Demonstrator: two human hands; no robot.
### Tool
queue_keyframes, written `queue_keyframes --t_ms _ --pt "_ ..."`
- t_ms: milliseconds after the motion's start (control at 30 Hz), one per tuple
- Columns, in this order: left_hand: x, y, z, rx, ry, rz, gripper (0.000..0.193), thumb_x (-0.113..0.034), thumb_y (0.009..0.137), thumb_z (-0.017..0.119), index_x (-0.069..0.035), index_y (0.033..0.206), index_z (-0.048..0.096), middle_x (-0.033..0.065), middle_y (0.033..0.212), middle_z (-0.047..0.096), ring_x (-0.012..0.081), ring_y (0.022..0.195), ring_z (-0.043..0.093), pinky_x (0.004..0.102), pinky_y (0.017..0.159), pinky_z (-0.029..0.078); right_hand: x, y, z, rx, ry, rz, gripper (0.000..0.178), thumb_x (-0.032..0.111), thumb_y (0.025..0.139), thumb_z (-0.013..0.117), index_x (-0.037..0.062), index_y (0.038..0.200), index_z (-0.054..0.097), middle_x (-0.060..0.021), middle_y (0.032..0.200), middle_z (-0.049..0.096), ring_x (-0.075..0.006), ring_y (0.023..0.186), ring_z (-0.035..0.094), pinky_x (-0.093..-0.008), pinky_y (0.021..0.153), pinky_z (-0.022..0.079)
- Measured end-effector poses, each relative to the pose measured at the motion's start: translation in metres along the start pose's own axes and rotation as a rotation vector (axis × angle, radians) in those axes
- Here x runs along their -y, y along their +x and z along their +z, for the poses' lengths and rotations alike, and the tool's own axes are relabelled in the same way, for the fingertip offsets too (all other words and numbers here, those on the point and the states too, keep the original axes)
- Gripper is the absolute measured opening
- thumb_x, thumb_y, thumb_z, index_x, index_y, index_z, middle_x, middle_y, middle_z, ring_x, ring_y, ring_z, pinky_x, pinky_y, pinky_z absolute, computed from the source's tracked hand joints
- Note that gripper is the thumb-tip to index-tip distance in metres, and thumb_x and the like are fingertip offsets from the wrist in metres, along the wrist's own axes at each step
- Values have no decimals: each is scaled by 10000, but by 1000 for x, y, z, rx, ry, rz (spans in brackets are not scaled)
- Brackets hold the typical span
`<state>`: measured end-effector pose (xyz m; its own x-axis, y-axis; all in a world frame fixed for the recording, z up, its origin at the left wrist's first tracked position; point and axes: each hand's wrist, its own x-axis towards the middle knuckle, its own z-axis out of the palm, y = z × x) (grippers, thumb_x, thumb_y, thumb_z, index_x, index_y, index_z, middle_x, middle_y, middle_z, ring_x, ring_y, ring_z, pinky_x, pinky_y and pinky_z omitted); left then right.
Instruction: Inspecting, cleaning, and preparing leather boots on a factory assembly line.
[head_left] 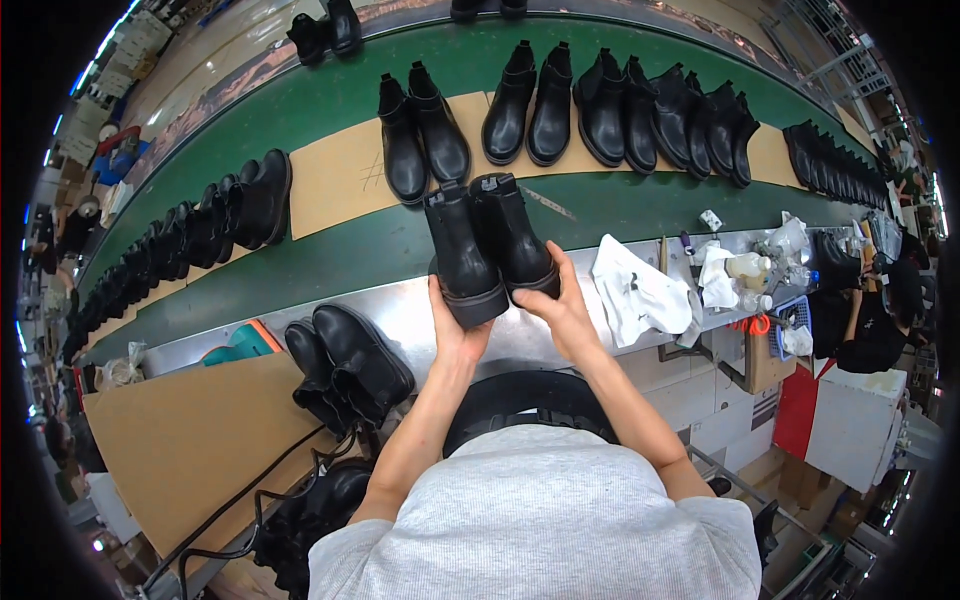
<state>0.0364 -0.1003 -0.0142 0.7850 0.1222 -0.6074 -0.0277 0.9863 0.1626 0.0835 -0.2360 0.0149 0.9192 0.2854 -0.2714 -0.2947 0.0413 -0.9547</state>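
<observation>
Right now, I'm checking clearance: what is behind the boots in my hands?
Behind the held boots are the green surface and another black pair, standing toes toward you. Whatever the held boots cover there can't be seen.

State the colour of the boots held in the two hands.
The held boots are black; they show best in the head view.

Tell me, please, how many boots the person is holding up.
2: one boot in the left hand, and the other boot beside it in the right hand. No further boot seems hidden in the grip.
</observation>
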Motion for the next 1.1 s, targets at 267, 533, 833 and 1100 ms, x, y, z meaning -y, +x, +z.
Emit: queue_keyframes --t_ms 267,533,833,1100 --pt "34 -5 13 -41 133 183 541 -511 918 301 -103 1254 413 47 1229 493 191 1115 491 362 955 395 3 -8 -2 -111 60 118 977 7 638 711 62 1392 92 -133 1250 364 -235 1089 461 -405 840 456" --pt "40 1 5 20 179 295 562 -494 912 355 -66 1274 382 78 1243 478 212 1113 493 362 948 399 18 -13 -2 -117 215 212 1017 15 576 720 -33 1377 95 -179 1306 228 -258 1199 343 -345 964 370" --pt "41 -4 12 4 201 315 578 -495 909 367 -41 1266 375 87 1236 480 212 1111 497 353 947 403 19 -15 -8 -78 353 249 926 -85 699 580 101 1415 22 -114 1285 327 -189 1023 509 -412 894 423" --pt "42 1 10 63 230 313 558 -493 911 362 -58 1260 389 81 1240 481 206 1111 496 349 947 403 21 -17 -6 -94 420 270 958 -90 697 575 119 1414 -25 -119 1286 325 -188 1011 510 -417 918 400"
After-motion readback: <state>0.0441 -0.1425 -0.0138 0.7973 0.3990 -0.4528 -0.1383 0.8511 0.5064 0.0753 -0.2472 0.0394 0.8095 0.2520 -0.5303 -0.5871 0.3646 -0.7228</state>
